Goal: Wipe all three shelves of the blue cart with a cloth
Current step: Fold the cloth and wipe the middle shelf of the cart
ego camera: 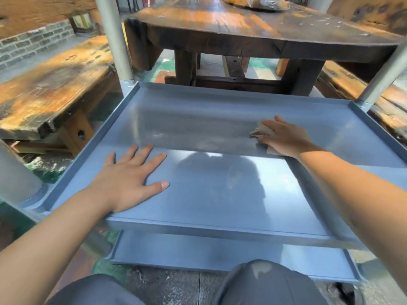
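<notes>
A blue cart shelf with a raised rim fills the middle of the view. My right hand presses a small beige cloth flat on the shelf's right far part. My left hand lies flat, fingers spread, on the shelf's near left part and holds nothing. A lower blue shelf shows beneath the front edge. Grey posts rise at the far corners of the cart.
A dark wooden table stands just beyond the cart. Wooden benches lie at the left and at the right. My knees in grey trousers are at the bottom, close to the lower shelf.
</notes>
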The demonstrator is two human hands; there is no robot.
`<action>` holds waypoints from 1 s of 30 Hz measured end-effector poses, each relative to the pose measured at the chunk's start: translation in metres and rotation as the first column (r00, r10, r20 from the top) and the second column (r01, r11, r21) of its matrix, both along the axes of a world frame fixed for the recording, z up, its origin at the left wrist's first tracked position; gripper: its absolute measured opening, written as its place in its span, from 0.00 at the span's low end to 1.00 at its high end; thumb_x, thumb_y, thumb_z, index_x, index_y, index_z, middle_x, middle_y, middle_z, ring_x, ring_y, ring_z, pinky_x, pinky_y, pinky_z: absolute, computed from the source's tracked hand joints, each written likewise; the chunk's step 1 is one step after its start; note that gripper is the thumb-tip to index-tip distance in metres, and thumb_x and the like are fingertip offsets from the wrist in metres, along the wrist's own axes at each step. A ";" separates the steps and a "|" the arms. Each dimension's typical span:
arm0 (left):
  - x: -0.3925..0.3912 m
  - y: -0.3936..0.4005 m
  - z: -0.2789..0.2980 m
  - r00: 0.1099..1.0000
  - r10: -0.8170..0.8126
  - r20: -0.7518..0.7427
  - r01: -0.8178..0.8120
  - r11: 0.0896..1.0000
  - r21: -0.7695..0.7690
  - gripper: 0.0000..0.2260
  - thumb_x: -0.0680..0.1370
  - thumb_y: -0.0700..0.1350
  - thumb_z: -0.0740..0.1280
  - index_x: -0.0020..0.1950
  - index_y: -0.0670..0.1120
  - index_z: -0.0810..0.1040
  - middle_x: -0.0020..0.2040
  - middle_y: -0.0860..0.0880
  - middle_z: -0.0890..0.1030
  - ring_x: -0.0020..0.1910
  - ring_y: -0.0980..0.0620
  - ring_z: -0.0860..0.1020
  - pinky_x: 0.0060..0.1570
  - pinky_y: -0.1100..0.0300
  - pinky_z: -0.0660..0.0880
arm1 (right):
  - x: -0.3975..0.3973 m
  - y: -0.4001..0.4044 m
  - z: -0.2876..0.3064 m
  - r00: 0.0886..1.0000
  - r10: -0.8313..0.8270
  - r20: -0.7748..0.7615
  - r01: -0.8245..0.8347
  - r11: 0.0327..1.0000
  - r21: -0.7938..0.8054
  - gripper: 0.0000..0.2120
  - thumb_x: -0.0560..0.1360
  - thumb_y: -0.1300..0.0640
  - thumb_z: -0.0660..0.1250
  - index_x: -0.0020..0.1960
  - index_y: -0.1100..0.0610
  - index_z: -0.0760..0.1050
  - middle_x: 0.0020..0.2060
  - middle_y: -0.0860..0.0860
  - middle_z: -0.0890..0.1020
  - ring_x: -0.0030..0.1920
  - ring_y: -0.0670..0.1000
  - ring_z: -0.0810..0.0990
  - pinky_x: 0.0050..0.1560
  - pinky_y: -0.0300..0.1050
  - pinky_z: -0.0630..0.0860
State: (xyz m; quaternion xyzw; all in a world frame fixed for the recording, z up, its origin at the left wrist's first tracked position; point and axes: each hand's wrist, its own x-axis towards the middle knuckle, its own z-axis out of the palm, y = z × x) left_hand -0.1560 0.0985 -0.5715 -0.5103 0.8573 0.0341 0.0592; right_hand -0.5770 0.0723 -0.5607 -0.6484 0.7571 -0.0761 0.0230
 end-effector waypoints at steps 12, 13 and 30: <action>0.000 -0.002 -0.001 0.997 0.012 -0.075 -0.009 0.999 0.044 0.30 0.74 0.69 0.36 0.76 0.67 0.42 0.80 0.56 0.40 0.78 0.52 0.40 0.73 0.38 0.44 | 0.138 0.059 0.007 0.757 0.623 0.200 -0.611 0.782 -0.124 0.16 0.75 0.47 0.67 0.62 0.44 0.77 0.64 0.39 0.77 0.71 0.41 0.65 0.69 0.40 0.63; 0.000 -0.003 -0.002 0.998 0.010 -0.069 -0.007 0.999 0.040 0.27 0.77 0.67 0.37 0.76 0.67 0.42 0.80 0.56 0.40 0.78 0.52 0.40 0.73 0.39 0.44 | 0.141 0.064 0.004 0.750 0.621 0.229 -0.609 0.783 -0.130 0.18 0.74 0.47 0.69 0.63 0.42 0.76 0.66 0.41 0.76 0.71 0.42 0.67 0.67 0.39 0.65; 0.001 -0.006 -0.005 0.998 0.020 -0.052 -0.019 1.000 0.021 0.36 0.67 0.76 0.33 0.75 0.69 0.41 0.80 0.57 0.41 0.78 0.51 0.42 0.72 0.38 0.46 | -0.099 0.125 0.018 0.903 -0.388 0.183 0.391 0.920 0.022 0.27 0.69 0.43 0.67 0.68 0.41 0.71 0.69 0.45 0.73 0.69 0.48 0.70 0.66 0.42 0.66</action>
